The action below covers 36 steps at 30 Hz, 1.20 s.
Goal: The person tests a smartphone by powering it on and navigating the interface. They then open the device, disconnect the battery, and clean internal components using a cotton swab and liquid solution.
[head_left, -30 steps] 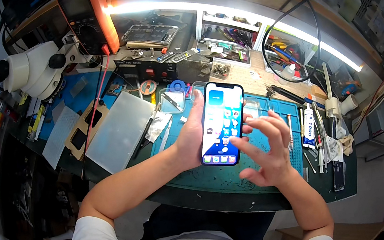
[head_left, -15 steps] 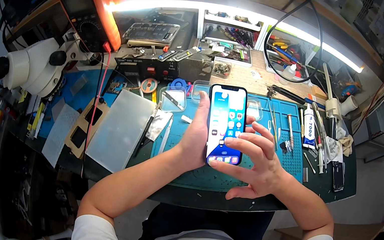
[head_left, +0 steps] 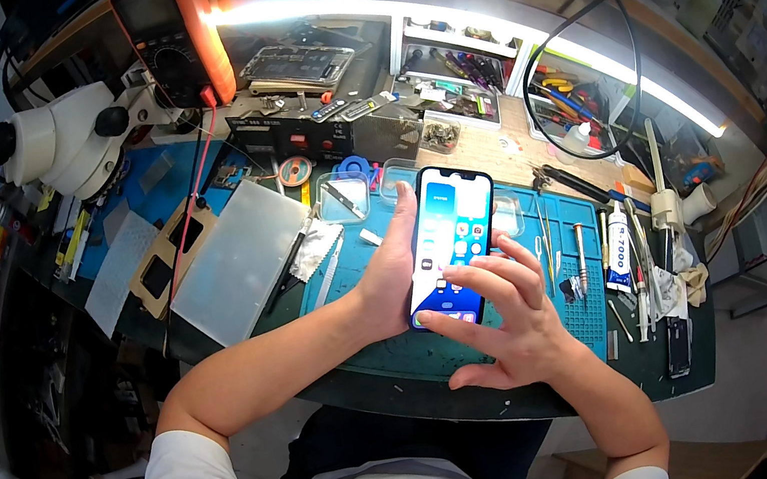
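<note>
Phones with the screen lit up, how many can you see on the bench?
1. The lit phone is held up in the left hand over the green mat, with the right hand on its lower part. Others may hide in the clutter.

A dark-framed smartphone [head_left: 450,243] with its screen lit, showing blue panels and small round icons, is held up tilted over the green work mat, its top end leaning away toward the shelves, lower end partly covered by fingers, its left edge cradled
</note>
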Motion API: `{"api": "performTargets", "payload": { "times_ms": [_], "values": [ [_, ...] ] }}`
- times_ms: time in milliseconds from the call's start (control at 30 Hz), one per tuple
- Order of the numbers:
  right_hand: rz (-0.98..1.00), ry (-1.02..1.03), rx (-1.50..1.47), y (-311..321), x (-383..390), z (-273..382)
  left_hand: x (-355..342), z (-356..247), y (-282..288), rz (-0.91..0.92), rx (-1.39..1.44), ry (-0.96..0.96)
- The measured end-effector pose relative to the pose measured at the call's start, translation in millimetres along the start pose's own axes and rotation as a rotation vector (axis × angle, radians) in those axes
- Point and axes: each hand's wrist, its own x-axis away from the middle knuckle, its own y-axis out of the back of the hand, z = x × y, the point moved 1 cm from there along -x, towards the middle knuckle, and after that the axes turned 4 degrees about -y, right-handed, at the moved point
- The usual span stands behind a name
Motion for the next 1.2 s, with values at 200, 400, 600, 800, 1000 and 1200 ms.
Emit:
{"api": "performTargets", "payload": {
  "times_ms": [200, 400, 600, 800, 1000, 1200],
  "values": [
    [-0.138, -0.03, 0.049, 8.1, 6.1, -2.3, 1.9, -2.5, 2.1, 0.081, -0.031, -0.008],
    [-0.204, -0.158, 0.05, 6.3, 7.6, -10.7, 3.7, -2.3, -0.6, 0.059, -0.092, 0.028],
    [-0.468, -0.297, -0.076, 7.7, 0.3, -20.0, 3.6, -1.4, -0.2, 0.099, -0.104, -0.008],
    [-0.503, -0.387, -0.209, 2.5, 11.0, -34.2, 3.5, 1.0, 0.4, 0.15, -0.085, 0.062],
    [-0.44, -0.374, -0.198, 4.7, 5.2, -27.5, 3.6, 1.8, 0.8, 0.12, -0.053, 0.052],
    [-0.138, -0.02, -0.096, 3.0, 6.3, -12.9, -1.2, -4.4, 0.9, 0.098, -0.05, 0.0]
  ]
}}
